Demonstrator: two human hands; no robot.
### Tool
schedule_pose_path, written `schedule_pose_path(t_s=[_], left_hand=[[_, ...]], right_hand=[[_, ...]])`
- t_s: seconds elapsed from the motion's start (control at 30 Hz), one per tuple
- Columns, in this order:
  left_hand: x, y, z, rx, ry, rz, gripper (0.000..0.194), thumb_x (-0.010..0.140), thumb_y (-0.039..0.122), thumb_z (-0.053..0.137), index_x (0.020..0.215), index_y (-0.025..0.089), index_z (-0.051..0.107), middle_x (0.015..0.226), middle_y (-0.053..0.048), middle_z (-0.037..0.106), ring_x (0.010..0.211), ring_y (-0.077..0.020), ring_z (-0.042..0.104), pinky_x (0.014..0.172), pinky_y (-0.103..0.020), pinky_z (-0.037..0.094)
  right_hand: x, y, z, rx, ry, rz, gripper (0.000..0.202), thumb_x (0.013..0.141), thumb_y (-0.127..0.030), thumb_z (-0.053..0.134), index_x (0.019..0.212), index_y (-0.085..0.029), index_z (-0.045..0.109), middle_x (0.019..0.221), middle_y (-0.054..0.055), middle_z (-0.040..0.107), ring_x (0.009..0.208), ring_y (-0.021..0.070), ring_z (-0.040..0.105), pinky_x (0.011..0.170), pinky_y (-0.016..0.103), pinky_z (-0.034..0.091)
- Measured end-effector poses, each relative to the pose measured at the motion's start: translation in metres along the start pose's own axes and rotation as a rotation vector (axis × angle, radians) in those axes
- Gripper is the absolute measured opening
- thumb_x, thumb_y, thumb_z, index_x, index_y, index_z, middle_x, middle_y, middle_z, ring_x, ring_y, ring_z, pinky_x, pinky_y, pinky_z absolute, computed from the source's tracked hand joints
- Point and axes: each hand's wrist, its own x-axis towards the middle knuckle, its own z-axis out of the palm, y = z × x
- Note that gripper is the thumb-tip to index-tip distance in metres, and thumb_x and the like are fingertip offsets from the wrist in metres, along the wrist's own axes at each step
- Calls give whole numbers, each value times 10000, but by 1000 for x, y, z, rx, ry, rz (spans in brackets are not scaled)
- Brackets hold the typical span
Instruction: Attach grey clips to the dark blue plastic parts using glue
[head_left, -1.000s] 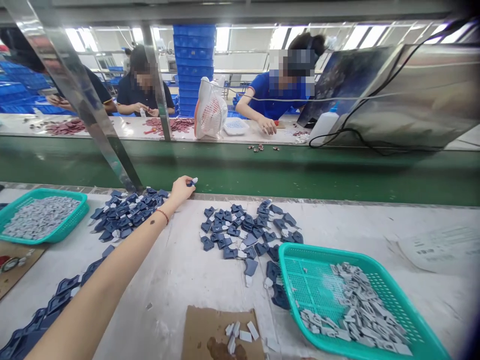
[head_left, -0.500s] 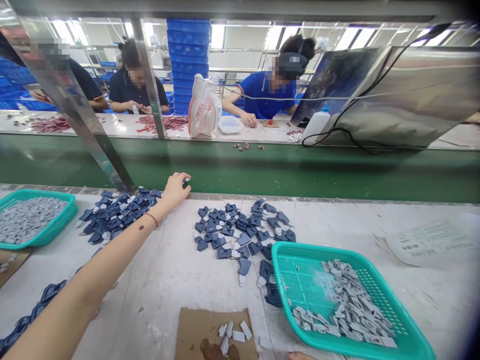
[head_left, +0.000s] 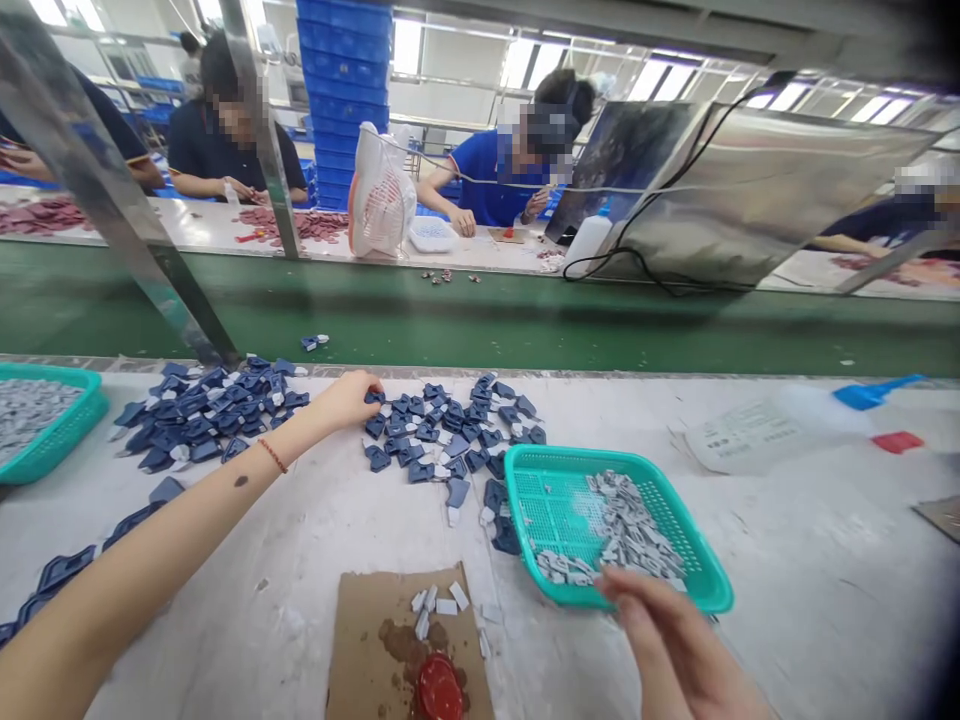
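My left hand (head_left: 351, 399) reaches to the left edge of a loose pile of dark blue plastic pieces (head_left: 427, 432), many with light grey tabs. Its fingers are closed on a dark blue plastic piece (head_left: 373, 397), partly hidden by them. At the lower right, my right hand (head_left: 675, 645) is in front of a green basket (head_left: 551, 592) of small grey plastic parts (head_left: 637, 530). Its thumb and fingers are drawn together, and anything between them cannot be made out. Cardboard (head_left: 360, 640) in front carries several grey parts (head_left: 446, 606) and a red round thing (head_left: 440, 688).
Another dark blue pile (head_left: 217, 410) and a green basket (head_left: 82, 420) lie left. One dark blue piece with a grey tab (head_left: 315, 342) rests on the green belt (head_left: 450, 335). A metal post (head_left: 150, 240) slants at left. Co-workers sit across the belt.
My left hand has drawn back from the belt to the dark blue pile. A dark blue piece now lies on the belt. My right hand has come up into view, and the view has shifted right.
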Motion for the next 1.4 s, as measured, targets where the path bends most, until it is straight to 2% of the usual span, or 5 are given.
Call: schedule_pose_path(t_s=[0.2,0.43,0.67,1.2,1.4], left_hand=[[-21,6,-16,-144,170,-80,179,842,213,636,1003,138,660,1044,-93,730,890,-224,700,841,-383,557],[-54,6,-19,-276,243,-136,219,823,307,537,962,163,628,1033,-92,745,773,-209,724,701,-304,566],[-47,-11,5,-129,185,-112,380,798,247,520,1144,158,650,1149,-124,678,833,-236,672,836,-362,517],[-57,-8,3,5,99,-203,455,838,286,526,1259,124,587,1168,-167,681,1024,-310,668,851,-368,515],[-70,-6,4,5,132,-303,217,727,228,585,904,154,685,1067,-182,724,1024,-368,659,846,-405,514]], right_hand=[[85,12,-6,-426,-546,-74,306,840,-382,488,949,-215,720,1030,110,743,927,287,679,741,384,545],[96,14,-8,-458,-788,-89,253,803,-263,509,866,-213,749,814,63,761,703,225,698,601,306,535],[99,23,-11,-460,-820,-127,205,760,-186,538,784,-229,737,808,54,752,736,230,704,627,305,543],[108,23,6,-497,-724,-319,151,842,-266,458,720,-237,541,794,71,666,784,248,635,698,369,489],[106,28,2,-480,-725,-306,163,886,-305,480,912,-227,620,925,84,719,862,249,675,738,376,539]])
